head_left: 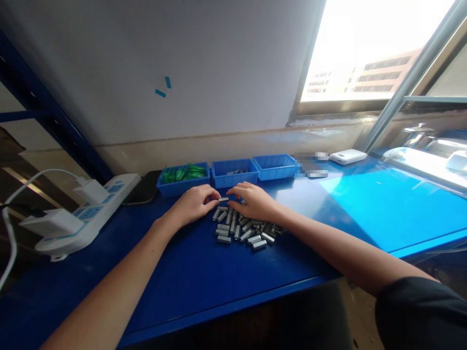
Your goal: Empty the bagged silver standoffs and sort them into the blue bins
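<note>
Over the pile, my left hand (197, 204) pinches one end of a small silver hex standoff (224, 199) between thumb and fingertips. My right hand (253, 201) is just to its right, with thumb and index finger apart near the free end; it does not appear to grip the piece. Below both hands lies a loose pile of similar metal hex standoffs (237, 228) on the blue table (204, 282). Part of the pile is hidden under my right hand and wrist. Behind my hands, the middle blue bin (235, 181) contains a few metal pieces.
The left blue bin (184, 187) holds green pieces; the right blue bin (275, 172) is beside the middle one. At left are a dark phone (144, 187) and a white power strip (98, 214) with plugs. A white box-shaped device (348, 156) lies under the window.
</note>
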A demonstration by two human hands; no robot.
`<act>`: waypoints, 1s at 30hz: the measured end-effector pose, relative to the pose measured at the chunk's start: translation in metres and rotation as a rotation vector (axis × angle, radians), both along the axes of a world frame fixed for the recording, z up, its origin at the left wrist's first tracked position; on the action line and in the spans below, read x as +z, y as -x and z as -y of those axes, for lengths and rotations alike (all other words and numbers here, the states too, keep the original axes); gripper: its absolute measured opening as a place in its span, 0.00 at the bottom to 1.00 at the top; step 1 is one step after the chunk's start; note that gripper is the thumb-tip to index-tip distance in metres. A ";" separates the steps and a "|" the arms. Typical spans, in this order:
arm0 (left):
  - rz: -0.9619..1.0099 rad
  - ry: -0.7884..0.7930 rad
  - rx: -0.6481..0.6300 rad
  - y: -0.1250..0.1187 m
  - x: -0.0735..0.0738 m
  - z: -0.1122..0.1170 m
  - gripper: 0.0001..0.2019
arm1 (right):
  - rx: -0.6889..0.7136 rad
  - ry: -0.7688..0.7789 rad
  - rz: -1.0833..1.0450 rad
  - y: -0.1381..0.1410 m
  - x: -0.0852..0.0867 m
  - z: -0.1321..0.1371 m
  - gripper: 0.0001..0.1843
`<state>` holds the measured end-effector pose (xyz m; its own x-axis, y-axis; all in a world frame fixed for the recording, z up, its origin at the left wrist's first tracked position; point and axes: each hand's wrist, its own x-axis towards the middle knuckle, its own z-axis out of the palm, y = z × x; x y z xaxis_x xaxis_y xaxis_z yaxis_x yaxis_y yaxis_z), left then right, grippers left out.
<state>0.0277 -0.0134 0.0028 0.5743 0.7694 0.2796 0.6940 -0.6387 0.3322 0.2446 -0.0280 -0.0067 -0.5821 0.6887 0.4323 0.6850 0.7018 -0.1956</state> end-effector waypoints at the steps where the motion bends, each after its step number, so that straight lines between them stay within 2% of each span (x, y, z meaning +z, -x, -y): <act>1: 0.034 -0.009 0.004 -0.001 0.002 0.001 0.11 | 0.008 -0.016 -0.017 0.000 0.000 0.000 0.14; 8: 0.225 -0.003 -0.002 -0.012 0.014 0.011 0.11 | 0.030 -0.143 -0.130 -0.003 0.003 -0.001 0.08; 12: 0.287 -0.018 0.021 -0.013 0.018 0.013 0.12 | 0.066 -0.271 -0.148 -0.004 0.013 -0.005 0.09; 14: 0.309 -0.018 0.052 -0.013 0.017 0.012 0.13 | -0.010 -0.330 -0.170 -0.005 0.023 -0.011 0.11; 16: 0.290 -0.027 0.070 -0.012 0.014 0.010 0.12 | -0.166 -0.352 -0.188 -0.009 0.032 -0.017 0.12; 18: 0.238 -0.063 0.068 -0.010 0.010 0.008 0.09 | -0.300 -0.308 -0.163 -0.015 0.038 -0.021 0.15; 19: 0.212 -0.088 0.066 -0.010 0.009 0.007 0.08 | -0.317 -0.258 -0.125 -0.018 0.039 -0.021 0.17; 21: 0.168 -0.134 0.065 -0.008 0.007 0.007 0.06 | -0.234 -0.119 -0.009 -0.026 0.036 -0.018 0.19; 25: 0.107 -0.128 0.066 -0.007 0.009 0.008 0.03 | 0.056 0.132 0.221 -0.035 0.022 -0.010 0.13; 30: 0.073 -0.106 0.043 -0.010 0.009 0.013 0.04 | 0.034 0.186 0.208 -0.031 0.016 -0.010 0.10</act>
